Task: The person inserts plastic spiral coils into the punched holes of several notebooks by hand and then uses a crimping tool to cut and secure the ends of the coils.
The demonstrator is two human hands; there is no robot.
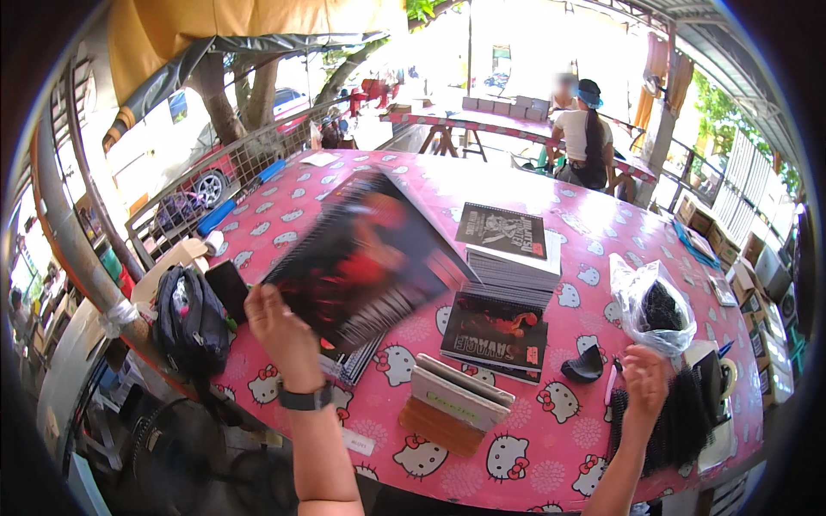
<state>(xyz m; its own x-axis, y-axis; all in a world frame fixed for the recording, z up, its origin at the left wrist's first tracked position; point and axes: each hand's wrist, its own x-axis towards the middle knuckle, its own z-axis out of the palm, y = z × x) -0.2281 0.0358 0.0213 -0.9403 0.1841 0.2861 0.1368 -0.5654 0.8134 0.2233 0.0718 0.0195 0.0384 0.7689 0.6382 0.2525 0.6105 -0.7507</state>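
Observation:
My left hand [280, 331] grips the near left corner of a large spiral-bound notebook [370, 258], lifted and tilted over the table, its dark cover bearing a red figure. Its edges are slightly blurred. Beneath it, partly hidden, lies a stack of notebooks [357, 361]. My right hand [644, 387] is raised at the right with fingers loosely apart and nothing visible in them. Beside it are black plastic binding coils [675, 421] and a clear plastic bag [637, 297] with more black coils. Another notebook stack [512, 275] stands mid-table, with smaller notebooks [495, 335] in front.
The pink table [413, 469] has a cartoon-cat cover. On it are a wooden holder [456, 400], a curved black piece [583, 365], a tape roll [728, 377] and a phone [227, 288]. A black bag [185, 318] sits left. A seated person [585, 138] is at a far table.

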